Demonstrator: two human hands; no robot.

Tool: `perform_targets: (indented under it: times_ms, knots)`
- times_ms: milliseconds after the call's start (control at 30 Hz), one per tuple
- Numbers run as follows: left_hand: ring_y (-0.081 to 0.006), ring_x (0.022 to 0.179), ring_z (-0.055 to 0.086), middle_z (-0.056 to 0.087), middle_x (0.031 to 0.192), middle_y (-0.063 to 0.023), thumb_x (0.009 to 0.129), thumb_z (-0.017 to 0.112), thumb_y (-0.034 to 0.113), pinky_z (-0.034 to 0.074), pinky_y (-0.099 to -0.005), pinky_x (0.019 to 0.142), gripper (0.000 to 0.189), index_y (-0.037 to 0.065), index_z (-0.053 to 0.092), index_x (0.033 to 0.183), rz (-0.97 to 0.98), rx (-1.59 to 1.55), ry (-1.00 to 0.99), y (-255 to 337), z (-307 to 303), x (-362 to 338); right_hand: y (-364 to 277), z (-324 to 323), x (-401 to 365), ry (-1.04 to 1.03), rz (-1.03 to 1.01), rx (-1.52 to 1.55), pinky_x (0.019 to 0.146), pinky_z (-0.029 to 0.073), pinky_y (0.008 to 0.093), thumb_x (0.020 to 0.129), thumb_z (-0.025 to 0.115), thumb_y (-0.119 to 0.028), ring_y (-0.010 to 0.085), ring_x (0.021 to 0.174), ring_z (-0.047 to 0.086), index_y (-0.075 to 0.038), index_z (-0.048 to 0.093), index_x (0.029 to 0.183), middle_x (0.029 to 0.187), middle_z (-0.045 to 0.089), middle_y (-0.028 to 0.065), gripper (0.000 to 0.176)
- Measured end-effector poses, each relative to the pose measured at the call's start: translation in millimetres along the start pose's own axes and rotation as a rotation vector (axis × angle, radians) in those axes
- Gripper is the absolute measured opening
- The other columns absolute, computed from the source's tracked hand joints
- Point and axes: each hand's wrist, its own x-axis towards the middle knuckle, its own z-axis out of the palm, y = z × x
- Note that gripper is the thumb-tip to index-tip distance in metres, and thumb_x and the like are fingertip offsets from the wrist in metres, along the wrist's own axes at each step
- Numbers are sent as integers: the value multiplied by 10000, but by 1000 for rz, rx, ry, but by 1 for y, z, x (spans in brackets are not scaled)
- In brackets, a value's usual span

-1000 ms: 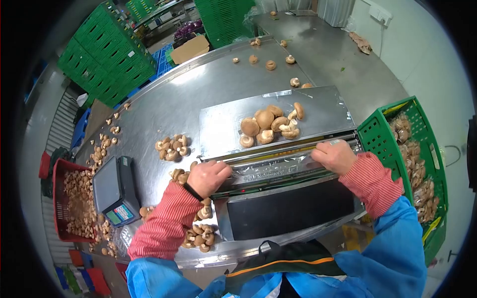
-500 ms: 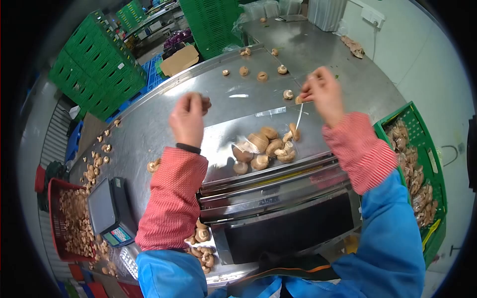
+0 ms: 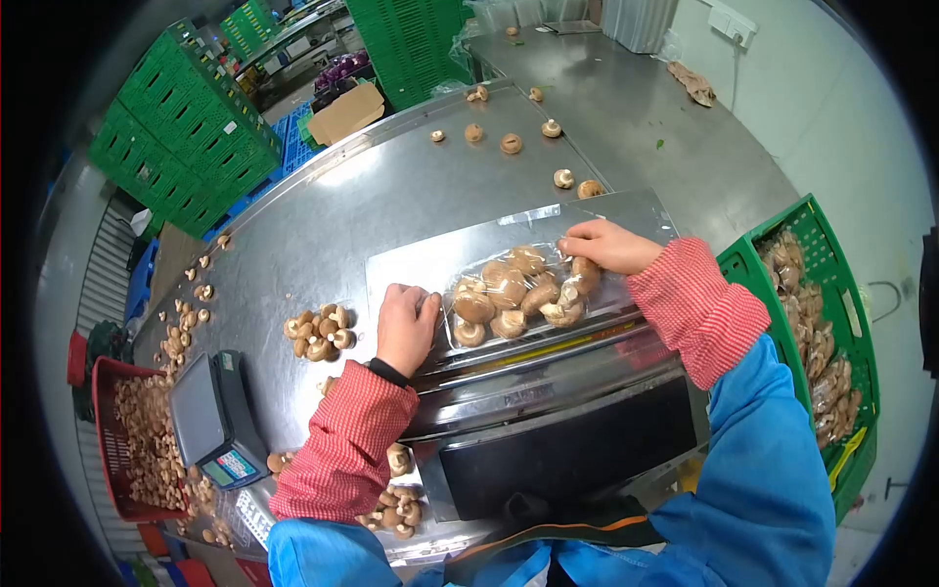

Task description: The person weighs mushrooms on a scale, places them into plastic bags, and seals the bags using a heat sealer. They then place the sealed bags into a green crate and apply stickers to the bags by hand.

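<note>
A group of brown mushrooms (image 3: 506, 286) lies under glossy clear plastic film (image 3: 452, 338) on the steel plate of a wrapping station. At the left end of this group is my left hand (image 3: 406, 328), its fingers curled down at the film's edge with the thumb towards the mushrooms. My right hand (image 3: 611, 245) reaches over the right end, thumb and fingers closed on the film beside the rightmost mushroom (image 3: 585, 277). What lies under my fingertips is partly hidden.
A loose mushroom pile (image 3: 318, 333) sits left of my left hand, near a scale (image 3: 220, 421). Further left stands a red basket (image 3: 106, 430) of mushrooms. On the right, a green crate (image 3: 817, 230) holds bagged mushrooms. The station's black panel (image 3: 572, 450) is in front of me.
Both hands have come down from above the mushrooms to the two ends of the group. Film now lies over the mushrooms, and the loose pile at left is uncovered to view.
</note>
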Motion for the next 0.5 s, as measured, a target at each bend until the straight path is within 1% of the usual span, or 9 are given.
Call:
perform_targets:
  times_ms: [33, 67, 100, 133, 167, 267, 300, 400, 500]
  knots:
    - [-237, 799, 575, 588, 862, -156, 921, 572, 175, 461, -356, 709, 227, -48, 611, 939, 21, -67, 40, 1, 3, -5, 8, 0, -5, 37, -70, 86, 700, 487, 312, 923, 571, -297, 171, 775, 604, 13, 648, 1006, 836, 648, 76, 330]
    - [-218, 786, 567, 585, 850, -145, 928, 562, 168, 457, -346, 704, 217, -47, 595, 938, 37, -135, 83, 3, 7, -11, 15, 2, -7, -3, -23, 249, 682, 483, 300, 932, 558, -281, 157, 754, 594, 1, 633, 986, 813, 626, 61, 297]
    - [-414, 837, 561, 576, 862, -251, 928, 535, 217, 451, -426, 737, 247, -29, 556, 945, -150, -305, -12, 4, 11, -12, 20, 4, -9, -46, 25, 413, 665, 478, 289, 941, 545, -266, 142, 734, 583, -12, 619, 966, 790, 605, 45, 266]
    - [-414, 810, 562, 571, 841, -258, 936, 501, 202, 452, -436, 734, 241, -34, 550, 944, -150, -354, 15, 13, 11, -10, 14, 8, -14, -87, 73, 578, 647, 473, 277, 949, 532, -251, 128, 714, 572, -25, 605, 946, 767, 583, 30, 238]
    - [-370, 764, 563, 573, 806, -219, 938, 491, 187, 454, -423, 709, 227, -32, 547, 944, -198, -440, 24, 6, 21, -6, 5, 11, -19, -54, 83, 637, 590, 457, 257, 950, 512, -204, 94, 660, 542, -55, 565, 898, 729, 528, 6, 166]
    - [-238, 646, 534, 557, 731, -109, 945, 475, 163, 446, -358, 611, 193, -18, 539, 920, -363, -788, 34, 12, 25, -8, 19, 21, -15, -20, 168, 821, 593, 460, 257, 938, 504, -168, 87, 684, 539, -49, 576, 883, 758, 539, 5, 150]
    - [-194, 611, 520, 548, 711, -74, 947, 471, 158, 442, -332, 573, 185, -11, 536, 909, -421, -916, 32, 21, 18, -11, 15, 28, -22, 35, 101, 829, 645, 436, 255, 921, 496, -131, 85, 722, 501, -40, 567, 833, 757, 515, -1, 145]
    - [-101, 554, 466, 510, 681, -7, 963, 452, 152, 392, -251, 493, 173, 27, 523, 866, -518, -917, -87, 72, -32, -53, -12, 36, -58, 115, -16, 734, 692, 400, 253, 914, 492, -114, 88, 750, 457, -27, 550, 791, 758, 489, -5, 161]
    - [-99, 494, 477, 535, 657, -36, 990, 428, 177, 374, -232, 420, 189, 51, 502, 870, -618, -966, -182, 93, -62, -110, -37, 50, -117, 62, -15, 613, 711, 392, 256, 920, 490, -121, 85, 774, 448, -9, 549, 820, 788, 506, 1, 161]
